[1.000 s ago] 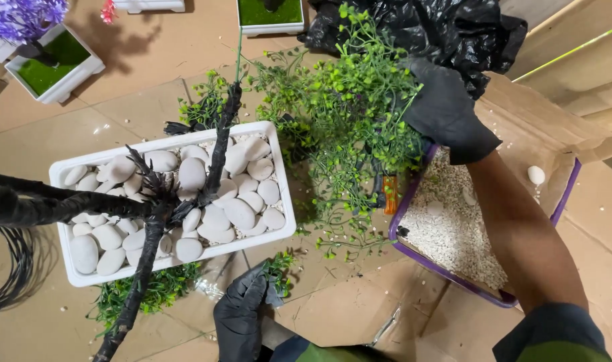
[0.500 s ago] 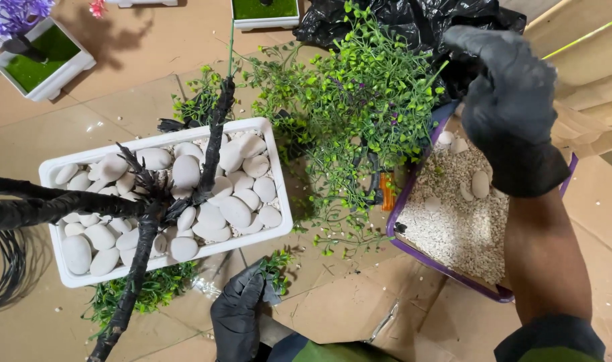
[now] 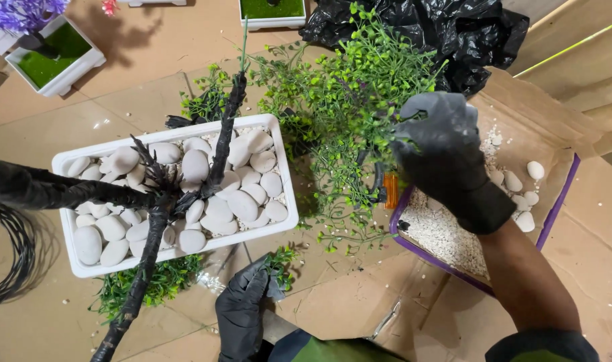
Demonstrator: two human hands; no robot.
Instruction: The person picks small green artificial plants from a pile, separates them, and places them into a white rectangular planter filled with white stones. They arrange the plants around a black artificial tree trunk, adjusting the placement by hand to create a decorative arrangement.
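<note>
Most of the long white rectangular plastic planter (image 3: 71, 265) I see is already packed with smooth white pebbles (image 3: 242, 205) around its black wrapped trunk (image 3: 155, 228); branches look bare. Bushy green plastic foliage (image 3: 339, 100) lies beside it, unattached. Right hand (image 3: 447, 157), gloved, closes into that foliage; left hand (image 3: 242, 312) pinches a small green sprig (image 3: 279, 261).

A crumpled black plastic bag (image 3: 447, 33) lies top right.
</note>
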